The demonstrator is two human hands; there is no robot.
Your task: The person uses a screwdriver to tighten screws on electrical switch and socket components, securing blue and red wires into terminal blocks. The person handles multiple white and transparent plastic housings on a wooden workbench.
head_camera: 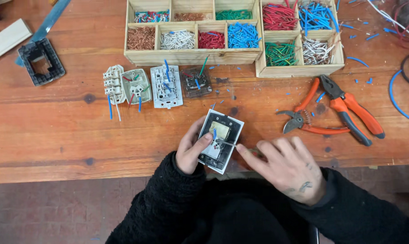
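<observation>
Left hand [193, 151] grips one switch plate [220, 139], tilted above the tabletop [55, 131] edge. Right hand [285, 167] pinches one thin tool [229, 144] into it. Four switch modules [166, 86] lie beyond; two pliers [335, 110] right; two wooden trays [193, 56] of cut wire.

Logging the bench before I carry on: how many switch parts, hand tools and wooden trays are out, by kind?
Switch parts in the row on the table: 4, starting with the white terminal block
Switch plate held in the hands: 1
Black frame at left: 1
Orange pliers: 1
Orange cutters: 1
Wooden trays of wire bits: 2
Total: 10
</observation>
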